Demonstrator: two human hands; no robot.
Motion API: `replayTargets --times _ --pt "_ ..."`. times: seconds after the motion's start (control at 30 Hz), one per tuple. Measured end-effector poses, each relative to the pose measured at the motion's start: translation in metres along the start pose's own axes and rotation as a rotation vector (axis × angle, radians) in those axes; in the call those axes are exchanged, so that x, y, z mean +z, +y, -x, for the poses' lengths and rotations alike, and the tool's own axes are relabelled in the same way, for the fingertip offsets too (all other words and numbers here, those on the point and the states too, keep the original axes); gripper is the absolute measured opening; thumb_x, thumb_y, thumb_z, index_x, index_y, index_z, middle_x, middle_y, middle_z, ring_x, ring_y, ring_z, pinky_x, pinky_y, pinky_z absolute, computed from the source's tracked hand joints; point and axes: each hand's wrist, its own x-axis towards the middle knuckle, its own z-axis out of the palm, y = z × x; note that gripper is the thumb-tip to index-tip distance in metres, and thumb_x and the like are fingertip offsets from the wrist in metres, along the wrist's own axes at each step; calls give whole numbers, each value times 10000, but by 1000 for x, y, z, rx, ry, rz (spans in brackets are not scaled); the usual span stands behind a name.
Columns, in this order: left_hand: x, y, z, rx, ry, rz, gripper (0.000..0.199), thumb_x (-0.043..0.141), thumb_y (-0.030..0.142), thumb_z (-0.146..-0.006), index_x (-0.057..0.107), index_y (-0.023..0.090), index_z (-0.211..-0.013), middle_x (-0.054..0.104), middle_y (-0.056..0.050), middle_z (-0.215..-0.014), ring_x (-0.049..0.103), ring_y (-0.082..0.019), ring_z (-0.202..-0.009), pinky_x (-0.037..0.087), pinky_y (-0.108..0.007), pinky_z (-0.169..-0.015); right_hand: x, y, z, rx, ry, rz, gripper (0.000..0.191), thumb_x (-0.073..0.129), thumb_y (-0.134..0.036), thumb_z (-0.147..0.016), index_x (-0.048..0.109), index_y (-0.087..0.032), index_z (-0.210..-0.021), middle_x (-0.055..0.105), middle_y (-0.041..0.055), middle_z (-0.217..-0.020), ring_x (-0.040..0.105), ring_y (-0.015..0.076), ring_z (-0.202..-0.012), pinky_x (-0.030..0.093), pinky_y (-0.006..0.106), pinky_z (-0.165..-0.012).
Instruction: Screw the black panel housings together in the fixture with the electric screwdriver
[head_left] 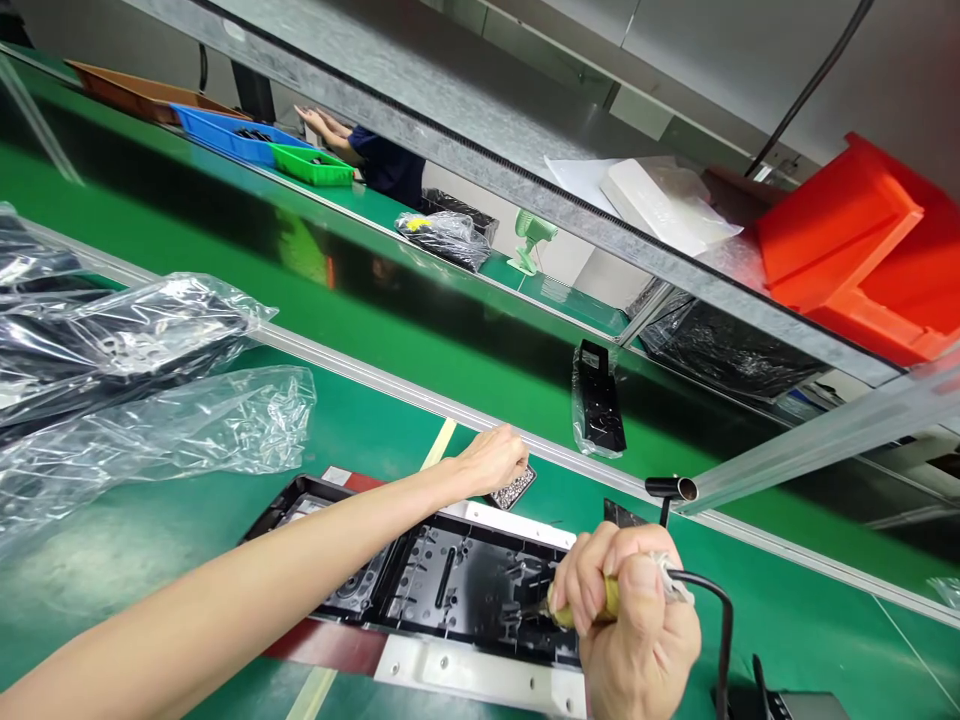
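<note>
1. Our right hand [637, 625], at the lower right of the frame, is wrapped in a fist around a yellow-handled tool [566, 612]. The tool's narrow tip points left, over the inside of the black casing [476, 590]; we cannot tell whether it touches. A black cord [726, 630] arches from the handle's back end and drops to the bottom edge.
2. Our left hand [495, 460], near the center, has its fingers curled and bunched over the small tray [517, 488] of shiny metal pieces. We cannot tell whether they pinch one.
3. We have the black casing lying with its ribbed inside up, from left of center toward the right hand, its left part behind our forearm. A white strip [450, 665] runs along its lower edge, and a dark red board [330, 645] shows beneath.
4. At the left of the frame we see plastic-wrapped black parts [127, 335] on the green table [360, 425].
5. Right of center, beyond the metal rail, lies a black part [600, 405] partly in clear plastic.
6. At the upper right, a red bin [840, 230] sits on the metal shelf [450, 50].
7. At the upper left we see a blue tray [225, 135] beside a green tray [311, 168], with a person [386, 165] near them.
</note>
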Motion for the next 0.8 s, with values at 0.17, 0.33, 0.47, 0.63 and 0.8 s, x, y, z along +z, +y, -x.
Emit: replayTargets --times 0.17,0.33,0.47,0.63,0.8 --pt "4 -1 -2 81 8 -32 206 651 329 -957 683 127 -931 711 -52 -958 683 -189 -961 570 -411 -897 1 0 1 -5 1 3 249 460 -287 -1038 518 -220 -805 443 -70 -531 424 85 -429 444 214 -397" --pt "6 -4 -4 88 5 6 217 646 343 -961 679 130 -995 705 -63 -1018 679 -187 -961 576 -403 -883 2 -1 1 5 10 8 250 467 -287 -1036 514 -217 -801 445 -70 -540 423 80 -432 441 210 -398" --pt "-1 -9 0 56 1 134 247 628 371 -971 672 132 -1014 701 -55 -1003 680 -181 -932 577 -398 -864 2 -1 0 -1 0 12 244 467 -282 -1036 516 -218 -806 442 -72 -535 420 81 -432 441 209 -399" --pt "-16 -11 8 -24 -6 386 268 597 343 -964 700 128 -843 717 -31 -814 679 -163 -780 541 -321 -754 0 -1 1 -6 -19 17 241 465 -285 -1040 508 -223 -811 447 -72 -544 426 85 -438 456 217 -407" --pt "-31 -9 22 -117 6 614 290 589 345 -882 757 128 -789 778 -64 -845 708 -210 -842 499 -284 -725 -4 1 2 15 -36 3 226 459 -294 -1047 509 -226 -837 450 -69 -561 433 89 -462 460 222 -422"
